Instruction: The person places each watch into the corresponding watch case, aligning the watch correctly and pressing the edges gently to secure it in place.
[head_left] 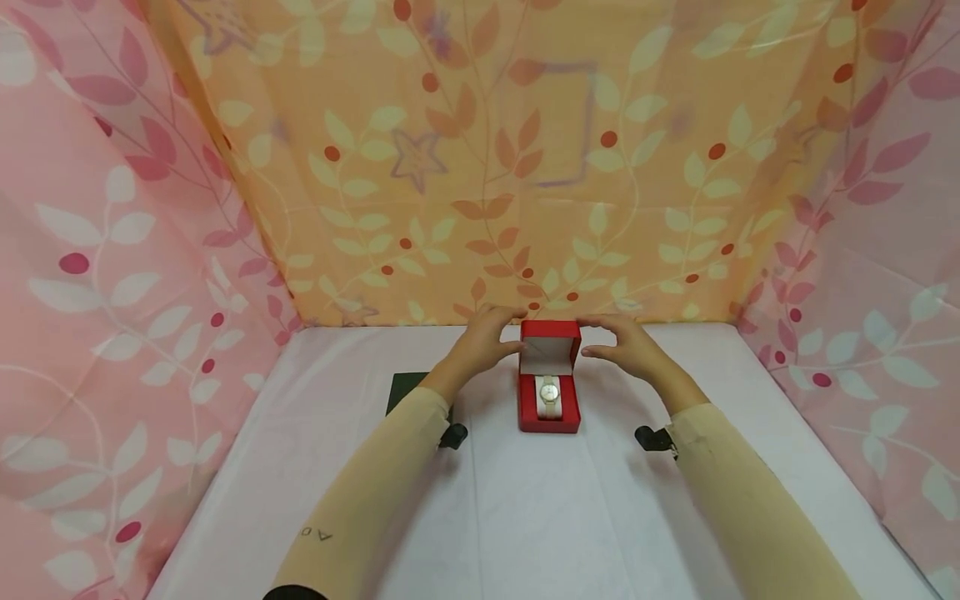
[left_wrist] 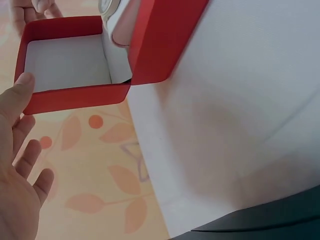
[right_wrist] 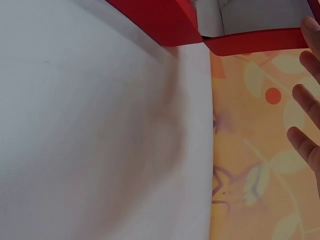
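Observation:
A red watch box (head_left: 550,425) stands on the white table with its lid (head_left: 551,328) raised, showing a pale lining. Inside, a wristwatch (head_left: 550,392) with a light strap sits around a white cushion. At the lid's left side is my left hand (head_left: 483,340); in the left wrist view its thumb (left_wrist: 22,82) touches the lid's rim, and the other fingers are spread loosely. My right hand (head_left: 626,346) is at the lid's right side, fingers loosely extended. In the right wrist view its fingertips (right_wrist: 309,27) are at the lid's edge; whether they press it I cannot tell.
A dark green flat object (head_left: 405,387) lies on the table at the left, partly hidden behind my left forearm. Patterned cloth walls (head_left: 480,167) enclose the white table (head_left: 540,517) at the back and both sides.

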